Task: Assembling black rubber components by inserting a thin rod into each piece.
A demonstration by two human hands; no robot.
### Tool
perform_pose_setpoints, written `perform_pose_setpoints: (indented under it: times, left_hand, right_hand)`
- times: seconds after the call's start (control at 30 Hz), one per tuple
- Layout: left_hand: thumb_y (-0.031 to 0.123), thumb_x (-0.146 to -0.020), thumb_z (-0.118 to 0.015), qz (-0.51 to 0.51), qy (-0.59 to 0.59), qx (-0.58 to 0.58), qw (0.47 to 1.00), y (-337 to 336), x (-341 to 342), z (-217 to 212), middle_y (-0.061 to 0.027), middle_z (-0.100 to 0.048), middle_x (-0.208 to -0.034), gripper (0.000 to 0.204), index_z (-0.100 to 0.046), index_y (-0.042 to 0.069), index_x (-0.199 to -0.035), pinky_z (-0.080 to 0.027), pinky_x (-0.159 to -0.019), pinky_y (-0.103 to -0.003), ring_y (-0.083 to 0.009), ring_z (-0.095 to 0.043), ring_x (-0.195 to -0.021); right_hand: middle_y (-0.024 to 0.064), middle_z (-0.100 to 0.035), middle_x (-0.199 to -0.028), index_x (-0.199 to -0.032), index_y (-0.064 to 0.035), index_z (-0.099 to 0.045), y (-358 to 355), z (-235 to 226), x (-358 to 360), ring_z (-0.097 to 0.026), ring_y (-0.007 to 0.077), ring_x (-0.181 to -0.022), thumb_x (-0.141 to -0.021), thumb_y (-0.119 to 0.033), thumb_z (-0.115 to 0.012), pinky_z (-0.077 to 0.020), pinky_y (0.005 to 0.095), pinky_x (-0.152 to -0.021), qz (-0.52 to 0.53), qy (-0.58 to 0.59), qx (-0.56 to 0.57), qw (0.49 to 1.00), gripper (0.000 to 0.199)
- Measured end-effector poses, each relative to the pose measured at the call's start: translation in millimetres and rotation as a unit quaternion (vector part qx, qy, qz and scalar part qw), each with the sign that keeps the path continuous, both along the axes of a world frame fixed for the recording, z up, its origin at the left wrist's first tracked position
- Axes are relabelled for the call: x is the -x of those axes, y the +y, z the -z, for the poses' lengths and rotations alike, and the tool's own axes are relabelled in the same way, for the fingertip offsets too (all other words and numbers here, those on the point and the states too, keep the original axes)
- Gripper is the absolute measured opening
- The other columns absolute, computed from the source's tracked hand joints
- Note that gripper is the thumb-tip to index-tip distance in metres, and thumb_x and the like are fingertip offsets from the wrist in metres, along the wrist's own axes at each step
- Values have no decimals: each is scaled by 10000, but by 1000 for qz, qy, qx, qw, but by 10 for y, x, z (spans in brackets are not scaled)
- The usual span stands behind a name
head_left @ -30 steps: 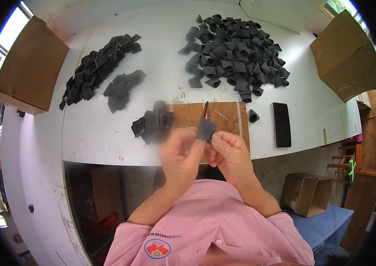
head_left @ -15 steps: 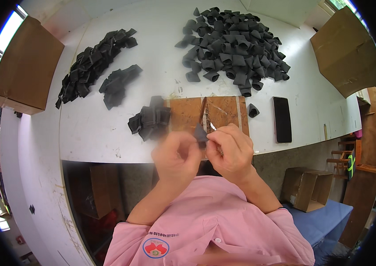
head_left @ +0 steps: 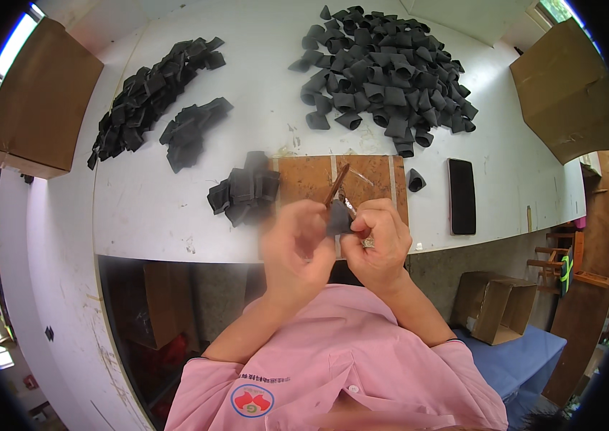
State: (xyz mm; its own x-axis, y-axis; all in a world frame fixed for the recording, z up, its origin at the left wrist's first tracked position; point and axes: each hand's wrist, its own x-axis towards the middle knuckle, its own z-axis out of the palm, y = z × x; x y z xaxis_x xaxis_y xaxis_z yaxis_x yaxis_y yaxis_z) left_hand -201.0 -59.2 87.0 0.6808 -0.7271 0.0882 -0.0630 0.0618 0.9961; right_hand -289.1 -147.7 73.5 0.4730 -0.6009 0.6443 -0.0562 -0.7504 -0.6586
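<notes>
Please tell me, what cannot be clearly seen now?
All in the head view:
Bare left hand: fingers blurred, grip unclear.
Small dark-grey tapered piece: one side partly covered by the bare right hand.
Pile of dark-grey tubular pieces: lower ones buried beneath others.
Pink short-sleeved shirt: cut off by the lower edge.

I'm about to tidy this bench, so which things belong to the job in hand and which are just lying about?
Seemingly part of the job:
black piece in the right hand
brown board
black piles

Probably just lying about:
phone
cardboard boxes
</notes>
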Motion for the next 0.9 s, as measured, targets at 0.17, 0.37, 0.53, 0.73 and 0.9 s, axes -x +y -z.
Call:
perform_pose_setpoints:
  times: [0.17, 0.37, 0.53, 0.73, 0.9]
  left_hand:
    - [44, -762, -623, 107, 255, 46, 960, -44, -221, -72, -20, -559, -833, 338, -528, -18, -1080, -413, -577, -178, -57, -502, -711]
    - [80, -782, -638, 114, 176, 23, 978, -60, -268, 55, -28, -588, -827, 287, -566, -18, -1041, -425, -594, -180, -56, -517, -732]
    - [59, -779, -635, 180, 239, -4, 954, -25, -343, -30, -21, -597, -786, 180, -602, -4, -944, -431, -575, -173, -45, -529, -681]
    - [44, -795, -612, 94, 302, 16, 948, -2, -232, 56, -9, -602, -728, 49, -593, 13, -827, -424, -529, -157, -42, -539, -618]
    - [52, -791, -613, 10, 262, 5, 965, 4, -289, 197, 7, -577, -725, 74, -585, 17, -850, -432, -539, -182, -42, -520, -620]
  right_hand:
    - [37, -465, -671, -720, -45, -458, -45, -54, 40, -457, 99, -537, -582, 102, -546, -388, 223, -460, -80, -12, -219, 972, 219]
    - [-8, -444, -679, -717, -50, -458, -61, -89, 26, -434, 53, -582, -610, 108, -551, -386, 188, -521, -164, -19, -394, 904, 212]
    - [-40, -433, -712, -730, -58, -482, -86, -109, 42, -435, 28, -651, -637, 99, -574, -390, 172, -561, -221, -17, -520, 825, 205]
    - [30, -451, -712, -749, -50, -499, -66, 7, 58, -454, 90, -588, -655, 110, -585, -369, 211, -508, -164, 12, -287, 944, 204]
    - [66, -477, -760, -844, -40, -532, -53, -107, 45, -459, 126, -582, -670, 14, -657, -377, 226, -496, -78, -62, -176, 979, 221]
